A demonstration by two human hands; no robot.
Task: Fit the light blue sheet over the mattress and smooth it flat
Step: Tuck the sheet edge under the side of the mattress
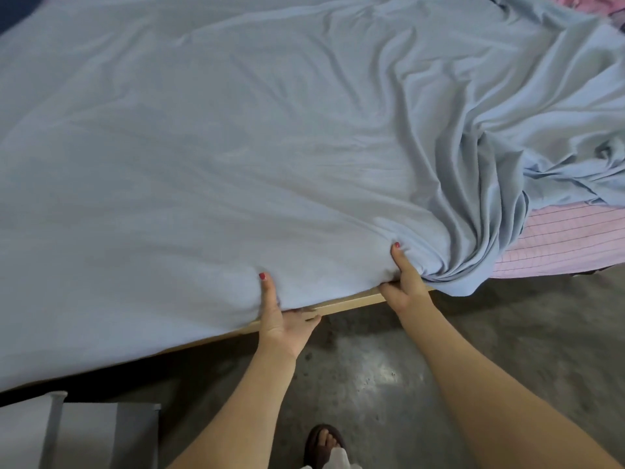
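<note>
Along the near bed edge, at seven o'clock, the light blue sheet is being pinched by the left hand; at five o'clock it is being gripped closed by the right hand, probably for tucking under the mattress, exposed at three o'clock.

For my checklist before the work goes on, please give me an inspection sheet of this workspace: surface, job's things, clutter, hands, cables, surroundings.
Surface: pink striped mattress, bare at the near right corner; wooden bed frame shows along the near edge.
Job's things: light blue sheet, flat on the left, bunched in deep folds on the right.
Clutter: pink fabric at the far right edge.
Hands: left hand and right hand both grip the sheet's near edge, thumbs on top.
Cables: nothing seen.
Surroundings: grey concrete floor; grey furniture at lower left; a sandalled foot.
</note>
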